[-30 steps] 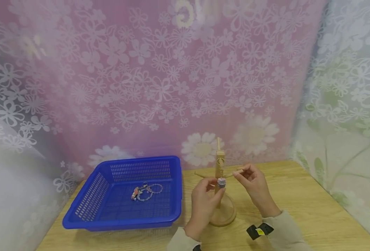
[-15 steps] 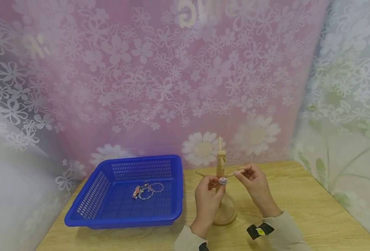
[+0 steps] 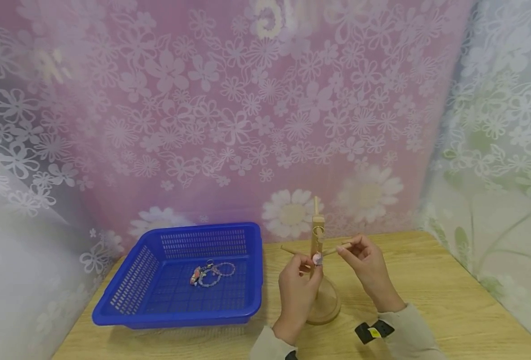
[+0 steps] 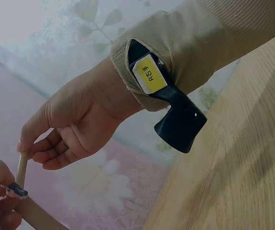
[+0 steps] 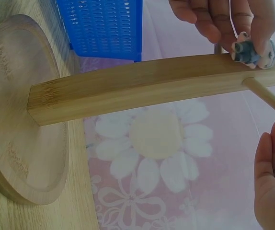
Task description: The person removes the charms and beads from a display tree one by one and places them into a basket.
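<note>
A small pink-and-blue figurine keychain (image 5: 252,52) hangs by its gold ring (image 3: 318,231) near the top of a wooden peg stand (image 5: 128,91). My left hand (image 3: 294,292) pinches the figurine between thumb and fingers, close against the stand's post. In the left wrist view only part of the figurine (image 4: 17,190) shows beside those fingers. To the right, my right hand (image 3: 370,272) pinches the outer end of a side peg (image 5: 269,97) with thumb and fingertips. The stand's round base (image 3: 326,305) rests on the table, partly behind my left hand.
Left of the stand sits a blue plastic basket (image 3: 177,320). Inside lie beaded bracelets (image 3: 208,278) and a pinkish charm (image 3: 195,276). A flower-patterned curtain (image 3: 247,125) rises behind the wooden table (image 3: 427,280).
The figurine has turned between my left fingers, from a greyish-purple side to a pink-and-white one. My left hand has shifted slightly right. My right hand stays on the peg.
</note>
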The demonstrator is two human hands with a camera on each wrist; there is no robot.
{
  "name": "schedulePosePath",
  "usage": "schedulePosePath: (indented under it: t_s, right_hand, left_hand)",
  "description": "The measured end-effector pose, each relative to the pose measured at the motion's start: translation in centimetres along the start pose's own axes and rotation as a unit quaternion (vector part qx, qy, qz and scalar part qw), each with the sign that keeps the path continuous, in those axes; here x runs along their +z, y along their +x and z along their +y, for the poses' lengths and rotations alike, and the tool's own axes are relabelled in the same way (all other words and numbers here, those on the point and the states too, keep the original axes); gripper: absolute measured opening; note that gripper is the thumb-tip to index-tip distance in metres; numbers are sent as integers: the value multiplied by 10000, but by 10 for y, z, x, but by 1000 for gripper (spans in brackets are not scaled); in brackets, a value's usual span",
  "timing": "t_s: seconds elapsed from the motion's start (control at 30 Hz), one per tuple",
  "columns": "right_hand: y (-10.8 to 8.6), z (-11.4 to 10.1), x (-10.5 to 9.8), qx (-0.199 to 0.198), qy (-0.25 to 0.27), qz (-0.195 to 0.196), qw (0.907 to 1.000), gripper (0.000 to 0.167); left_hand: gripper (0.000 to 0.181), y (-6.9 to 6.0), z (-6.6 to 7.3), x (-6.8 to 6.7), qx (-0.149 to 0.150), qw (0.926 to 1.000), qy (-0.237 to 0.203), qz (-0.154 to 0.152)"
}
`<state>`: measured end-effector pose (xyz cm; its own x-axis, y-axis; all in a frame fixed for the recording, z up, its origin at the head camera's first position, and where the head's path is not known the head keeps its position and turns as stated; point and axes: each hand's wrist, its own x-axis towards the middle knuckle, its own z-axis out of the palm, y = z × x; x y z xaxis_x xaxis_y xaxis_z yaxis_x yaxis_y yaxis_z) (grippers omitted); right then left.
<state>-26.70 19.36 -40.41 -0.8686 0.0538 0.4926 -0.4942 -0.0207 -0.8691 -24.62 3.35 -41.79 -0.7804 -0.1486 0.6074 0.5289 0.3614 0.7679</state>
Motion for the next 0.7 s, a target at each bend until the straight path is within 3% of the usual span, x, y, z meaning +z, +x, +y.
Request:
schedulePosePath:
  t_s: [0.37, 0.7]
  right_hand:
    - [0, -1, 0, -46, -17, -38, 10000, 14]
    - [-1, 0, 0, -53, 14, -23, 10000, 14]
  left_hand:
    - [11, -1, 7, -7, -672, 9942, -673, -502]
    - [10, 0, 16, -13, -1344, 9699, -1715, -1087]
